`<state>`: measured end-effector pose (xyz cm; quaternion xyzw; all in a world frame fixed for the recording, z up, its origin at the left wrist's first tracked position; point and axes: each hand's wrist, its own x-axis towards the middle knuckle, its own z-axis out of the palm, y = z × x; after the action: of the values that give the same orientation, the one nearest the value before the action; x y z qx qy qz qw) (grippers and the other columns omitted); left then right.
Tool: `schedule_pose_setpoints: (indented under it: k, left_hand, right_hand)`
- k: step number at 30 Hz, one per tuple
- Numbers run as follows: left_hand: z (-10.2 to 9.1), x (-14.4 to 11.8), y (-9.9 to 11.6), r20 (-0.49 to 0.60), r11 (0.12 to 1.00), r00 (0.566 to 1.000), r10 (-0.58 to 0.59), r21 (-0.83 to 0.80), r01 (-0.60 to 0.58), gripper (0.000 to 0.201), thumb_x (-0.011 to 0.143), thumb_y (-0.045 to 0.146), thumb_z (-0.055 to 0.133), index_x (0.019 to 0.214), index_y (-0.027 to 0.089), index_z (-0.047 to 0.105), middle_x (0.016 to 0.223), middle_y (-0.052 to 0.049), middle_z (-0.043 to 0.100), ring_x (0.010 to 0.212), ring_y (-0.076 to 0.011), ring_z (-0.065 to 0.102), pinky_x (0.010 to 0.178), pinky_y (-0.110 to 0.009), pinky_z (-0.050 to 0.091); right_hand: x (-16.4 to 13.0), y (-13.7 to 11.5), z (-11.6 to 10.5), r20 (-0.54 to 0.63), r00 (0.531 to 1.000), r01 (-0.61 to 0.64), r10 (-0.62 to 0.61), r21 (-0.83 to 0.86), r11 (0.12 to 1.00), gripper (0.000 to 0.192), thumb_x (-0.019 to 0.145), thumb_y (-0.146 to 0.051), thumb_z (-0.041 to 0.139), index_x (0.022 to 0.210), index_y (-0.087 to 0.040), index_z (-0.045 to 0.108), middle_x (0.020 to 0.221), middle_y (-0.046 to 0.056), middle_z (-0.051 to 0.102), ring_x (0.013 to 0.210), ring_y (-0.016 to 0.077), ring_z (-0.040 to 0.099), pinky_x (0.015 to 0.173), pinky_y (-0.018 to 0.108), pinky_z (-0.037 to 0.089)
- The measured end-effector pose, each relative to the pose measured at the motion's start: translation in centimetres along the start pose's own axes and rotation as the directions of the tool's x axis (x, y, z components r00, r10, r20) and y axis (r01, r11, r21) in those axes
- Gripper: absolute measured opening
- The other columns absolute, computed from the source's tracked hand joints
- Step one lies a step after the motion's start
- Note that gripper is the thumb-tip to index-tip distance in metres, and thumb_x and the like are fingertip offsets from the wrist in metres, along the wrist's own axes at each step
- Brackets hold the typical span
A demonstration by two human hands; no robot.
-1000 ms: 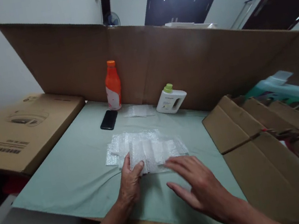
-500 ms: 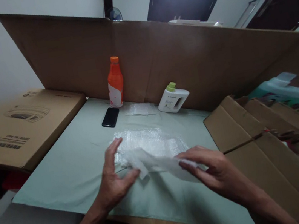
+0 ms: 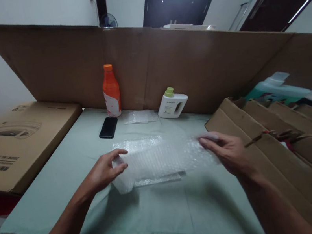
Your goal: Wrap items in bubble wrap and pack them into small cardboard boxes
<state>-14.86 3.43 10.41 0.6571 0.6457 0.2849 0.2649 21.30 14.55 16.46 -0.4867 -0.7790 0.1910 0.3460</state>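
A sheet of clear bubble wrap [image 3: 154,161] stretches between my hands, above more bubble wrap [image 3: 145,141] lying on the cloth-covered table. My right hand [image 3: 223,147] pinches its right end between thumb and fingers. At the left end is my left hand [image 3: 107,169], its thumb and forefinger around the edge with a gap between their tips; the other fingers are partly hidden. The left corner of the sheet hangs down below that hand. Motion blurs the sheet's right part.
A black phone [image 3: 108,127], an orange bottle [image 3: 111,92], a folded piece of bubble wrap [image 3: 139,116] and a white jug with a green cap [image 3: 172,104] are at the back. Cardboard boxes stand left [image 3: 25,143] and right [image 3: 257,148]. A cardboard panel [image 3: 141,63] rises behind.
The bubble wrap has been spread out wider between my hands. My right hand has moved right and up; my left hand has moved left and closed in on the sheet's edge. The view has shifted slightly.
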Motion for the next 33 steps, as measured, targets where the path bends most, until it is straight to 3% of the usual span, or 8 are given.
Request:
schedule_pose_setpoints:
  k: [3,7,10,12,17,24,29,33]
  left_hand:
    - [0.6,2.8,0.1,-0.058,0.943,0.997,-0.053,0.326,0.069,0.045,0.085,0.030,0.064,0.128,0.017,0.063,0.107,-0.012,0.074,0.102,-0.0309,0.067,0.093,-0.045,0.049]
    - [1.3,5.0,-0.5,-0.076,0.890,0.997,0.007,0.455,0.029,0.058,0.082,0.031,0.068,0.137,0.016,0.056,0.140,-0.021,0.057,0.133,-0.0393,0.048,0.111,-0.057,0.032]
    - [1.2,7.1,-0.6,0.089,0.874,0.995,0.034,0.481,-0.073,0.072,0.087,0.046,0.060,0.151,0.017,0.039,0.159,-0.019,0.039,0.148,-0.0366,0.030,0.118,-0.052,0.026]
    - [1.4,9.0,-0.4,0.237,0.874,0.972,-0.004,0.474,-0.111,0.088,0.082,0.053,0.063,0.155,0.016,0.031,0.162,-0.019,0.034,0.151,-0.0364,0.026,0.119,-0.049,0.028]
    - [2.8,12.1,0.3,0.399,0.869,0.910,-0.111,0.483,-0.106,0.100,0.070,0.052,0.072,0.153,0.011,0.034,0.146,-0.023,0.055,0.135,-0.0384,0.052,0.109,-0.044,0.040]
    - [3.4,13.0,2.3,0.562,0.889,0.799,-0.214,0.450,-0.079,0.048,0.067,0.050,0.074,0.099,0.015,0.072,0.099,-0.011,0.077,0.086,-0.0272,0.072,0.068,-0.030,0.050]
    - [2.5,11.4,5.5,0.508,0.892,0.853,-0.118,0.431,-0.134,0.026,0.073,0.035,0.068,0.092,0.017,0.069,0.087,-0.005,0.074,0.075,-0.0202,0.067,0.059,-0.026,0.043]
    - [-1.4,12.9,8.0,0.327,0.855,0.945,-0.022,0.496,-0.152,0.022,0.081,0.033,0.061,0.095,0.018,0.066,0.084,-0.004,0.071,0.076,-0.0209,0.065,0.065,-0.029,0.045]
  right_hand:
    - [2.6,3.4,4.1,0.043,0.997,-0.060,0.066,-0.130,0.990,0.027,0.086,-0.040,0.058,0.090,-0.018,0.074,0.085,0.008,0.075,0.078,0.0243,0.069,0.072,0.037,0.056]
    - [1.8,5.5,6.4,-0.010,0.996,-0.091,0.091,-0.224,0.970,0.038,0.078,-0.033,0.067,0.111,-0.015,0.071,0.118,0.019,0.072,0.109,0.0366,0.065,0.093,0.054,0.049]
    - [-1.6,4.8,7.3,0.128,0.983,0.161,-0.132,-0.254,0.954,0.043,0.087,-0.035,0.063,0.127,-0.019,0.065,0.134,0.016,0.065,0.124,0.0341,0.058,0.103,0.054,0.044]
    - [-3.9,4.0,8.4,0.295,0.912,0.358,-0.285,-0.237,0.903,0.051,0.087,-0.036,0.066,0.134,-0.019,0.060,0.140,0.016,0.061,0.128,0.0333,0.055,0.104,0.053,0.044]
    - [-6.8,4.3,11.8,0.394,0.860,0.443,-0.324,-0.264,0.857,0.061,0.086,-0.023,0.068,0.144,-0.017,0.050,0.153,0.017,0.049,0.137,0.0336,0.047,0.108,0.053,0.042]
    - [-6.6,5.8,12.7,0.303,0.869,0.477,-0.391,-0.304,0.825,0.052,0.083,-0.004,0.053,0.134,-0.016,0.058,0.141,0.016,0.060,0.126,0.0299,0.055,0.100,0.048,0.046]
    - [-5.8,5.7,11.0,0.172,0.795,0.603,-0.581,-0.325,0.729,0.041,0.085,-0.002,0.048,0.121,-0.015,0.063,0.125,0.013,0.070,0.110,0.0262,0.062,0.091,0.042,0.048]
    - [0.0,4.6,10.2,0.008,0.756,0.593,-0.654,-0.431,0.680,0.041,0.088,-0.001,0.046,0.123,-0.015,0.062,0.127,0.014,0.069,0.117,0.0261,0.059,0.093,0.041,0.045]
